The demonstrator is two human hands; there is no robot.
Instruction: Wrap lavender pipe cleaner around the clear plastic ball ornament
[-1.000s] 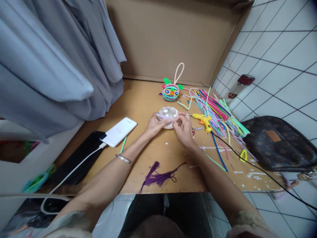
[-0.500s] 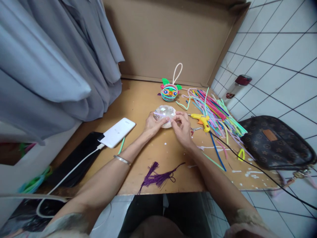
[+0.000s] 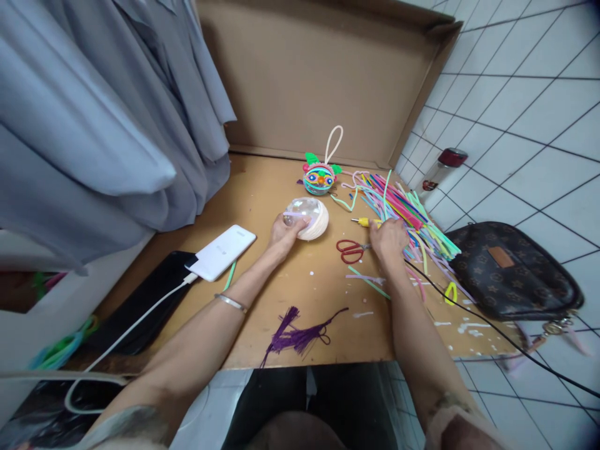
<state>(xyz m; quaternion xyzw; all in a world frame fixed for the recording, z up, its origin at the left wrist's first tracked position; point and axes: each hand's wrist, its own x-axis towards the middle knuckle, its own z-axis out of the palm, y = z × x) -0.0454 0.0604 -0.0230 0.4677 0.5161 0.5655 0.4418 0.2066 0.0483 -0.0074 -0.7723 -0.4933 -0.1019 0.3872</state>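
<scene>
My left hand [image 3: 284, 235] holds a clear round ball [image 3: 310, 217] with a pale wrapped band on its right side and a lilac strip across its front. The thumb lies on the front of the ball. My right hand [image 3: 389, 239] is closed around a yellow glue gun [image 3: 366, 222], whose nozzle points left and whose body is mostly hidden under the hand. Red-handled scissors [image 3: 350, 250] lie just left of my right hand. Behind the ball sits a decorated ball [image 3: 319, 179] with eyes, green ears and a white loop.
Colourful pipe cleaners [image 3: 403, 206] lie at the right, beside a patterned bag [image 3: 515, 272] and a bottle [image 3: 440, 169]. A white power bank [image 3: 222, 252] with a cable is at the left. Purple tassels [image 3: 300, 337] lie near the front edge; a black cord runs right.
My right hand has left the ball and moved right onto the glue gun. The scissors are now uncovered. The ball, in my left hand, has turned, showing more of its pale band.
</scene>
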